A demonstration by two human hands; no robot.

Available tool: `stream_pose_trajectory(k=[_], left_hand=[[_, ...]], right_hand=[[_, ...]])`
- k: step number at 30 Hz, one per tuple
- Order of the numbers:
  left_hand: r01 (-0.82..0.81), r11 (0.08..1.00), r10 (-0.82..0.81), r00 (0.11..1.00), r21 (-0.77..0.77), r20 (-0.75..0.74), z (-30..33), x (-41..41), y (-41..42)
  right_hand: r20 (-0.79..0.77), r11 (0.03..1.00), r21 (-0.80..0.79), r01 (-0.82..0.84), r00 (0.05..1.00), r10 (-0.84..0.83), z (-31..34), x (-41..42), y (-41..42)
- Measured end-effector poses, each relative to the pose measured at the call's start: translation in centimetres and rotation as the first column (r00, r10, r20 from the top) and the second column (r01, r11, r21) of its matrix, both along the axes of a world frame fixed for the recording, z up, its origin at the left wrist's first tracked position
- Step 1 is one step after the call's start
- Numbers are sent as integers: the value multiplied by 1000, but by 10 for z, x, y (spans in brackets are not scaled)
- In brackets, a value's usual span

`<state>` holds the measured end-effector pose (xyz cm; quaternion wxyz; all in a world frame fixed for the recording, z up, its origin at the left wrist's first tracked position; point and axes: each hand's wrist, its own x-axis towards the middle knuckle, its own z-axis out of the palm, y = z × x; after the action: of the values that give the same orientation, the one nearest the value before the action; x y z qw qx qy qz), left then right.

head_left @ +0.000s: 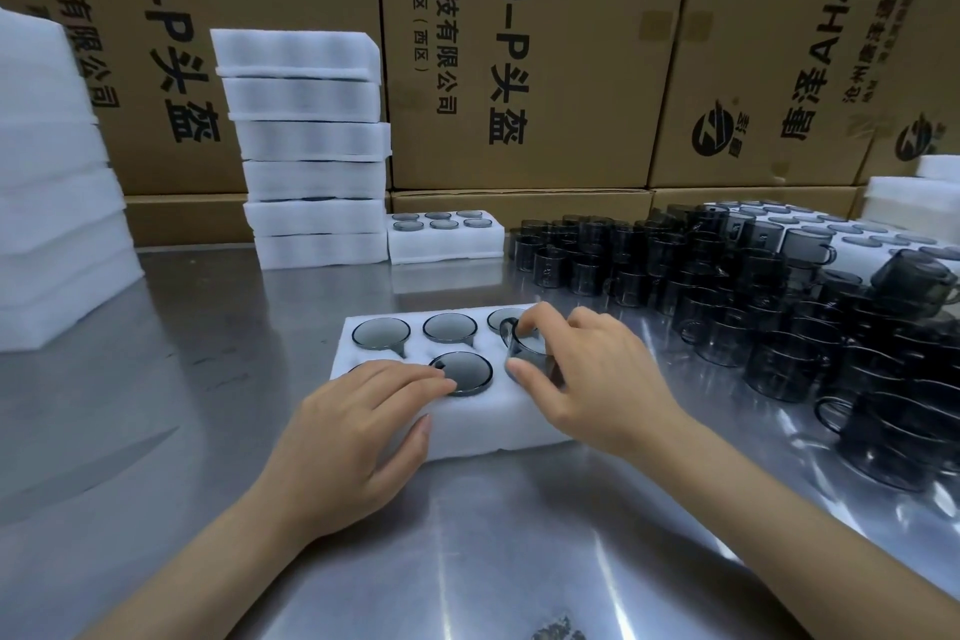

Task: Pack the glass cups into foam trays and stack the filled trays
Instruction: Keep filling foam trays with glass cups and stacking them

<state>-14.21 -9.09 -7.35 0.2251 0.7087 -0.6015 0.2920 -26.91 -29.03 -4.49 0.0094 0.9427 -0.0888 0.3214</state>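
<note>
We've got the foam tray (467, 426) near the front of the steel table (208, 379). Our right hand (597, 379) pinches a smoky glass cup (530, 351), part-way into the tray's front-right pocket. Left hand (358, 426) lies flat, fingers relaxed, on the tray's front-left w/ fingertips at a seated cup (462, 372). Loose cups (727, 286) crowd the right; stack of filled trays (311, 146) behind.

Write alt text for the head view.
The right hand lowers a smoky glass cup into the last slot of a foam tray the left hand steadies. Loose cups crowd the right; filled trays stack behind.
</note>
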Motion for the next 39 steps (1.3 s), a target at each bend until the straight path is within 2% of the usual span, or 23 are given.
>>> stream_pose_trajectory(k=[4, 8, 12, 21, 26, 31, 34, 39], left_hand=[[-6, 1000, 6, 1000, 2, -1, 0, 0, 0], [-21, 1000, 21, 1000, -3, -2, 0, -3, 0], [-30, 1000, 30, 1000, -1, 0, 1, -6, -1], [-18, 999, 20, 998, -37, 63, -2, -14, -7], [11, 1000, -9, 996, -23, 89, -2, -17, -10], [-38, 999, 36, 993, 16, 113, -2, -23, -21], [-99, 993, 89, 985, 62, 147, -1, -34, -38], [-133, 985, 119, 984, 110, 131, -2, -41, -54]], right_hand=[[6, 1000, 10, -17, 1000, 16, 5, -6, -2], [123, 997, -44, -57, 990, 62, 6, -11, 1], [179, 995, 83, -59, 983, 44, 6, -15, -5], [52, 931, 357, -71, 997, 56, -13, -9, -9], [0, 905, 413, -105, 993, 116, -14, -10, -12], [11, 923, 360, -137, 990, 143, -12, -12, -13], [-55, 959, 252, -133, 987, 152, -11, -13, -14], [-197, 972, 220, -76, 973, 121, -13, -13, -13]])
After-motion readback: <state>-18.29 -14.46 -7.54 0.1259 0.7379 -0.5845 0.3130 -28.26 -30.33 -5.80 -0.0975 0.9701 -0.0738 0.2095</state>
